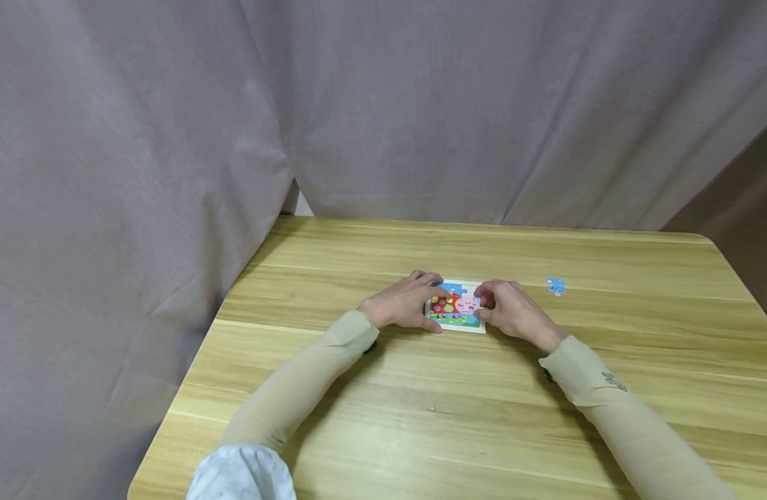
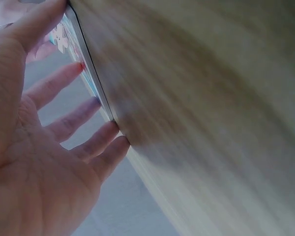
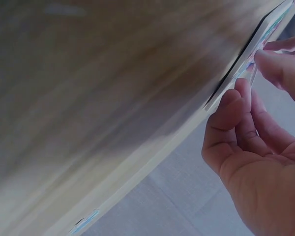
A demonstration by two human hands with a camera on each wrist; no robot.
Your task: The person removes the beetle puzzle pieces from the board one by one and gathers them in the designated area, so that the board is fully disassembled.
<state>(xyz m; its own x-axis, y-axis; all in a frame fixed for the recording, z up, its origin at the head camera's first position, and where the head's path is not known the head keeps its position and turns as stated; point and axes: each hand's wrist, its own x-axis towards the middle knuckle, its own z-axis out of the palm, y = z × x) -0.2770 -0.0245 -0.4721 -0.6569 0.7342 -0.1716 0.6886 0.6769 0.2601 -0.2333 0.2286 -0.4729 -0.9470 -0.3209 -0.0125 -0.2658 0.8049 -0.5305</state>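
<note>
A small jigsaw puzzle (image 1: 454, 321) in a white-bordered tray lies flat on the table, with a pink cartoon face, a red spotted shape, blue sky and green grass. My left hand (image 1: 408, 303) spreads over its left side, fingertips touching the picture and the tray's edge. At the right side, my right hand (image 1: 513, 310) pinches a thin jigsaw piece (image 3: 254, 74) between thumb and fingers, tilted up from the tray. The fingers hide much of that piece. Another blue jigsaw piece (image 1: 555, 285) lies apart, to the right of my right hand.
The wood-grain table (image 1: 383, 430) extends around the puzzle, its far edge meeting a grey curtain (image 1: 408, 111). More curtain hangs along the left edge. A tiny pale speck (image 1: 431, 408) is on the table in front of the puzzle.
</note>
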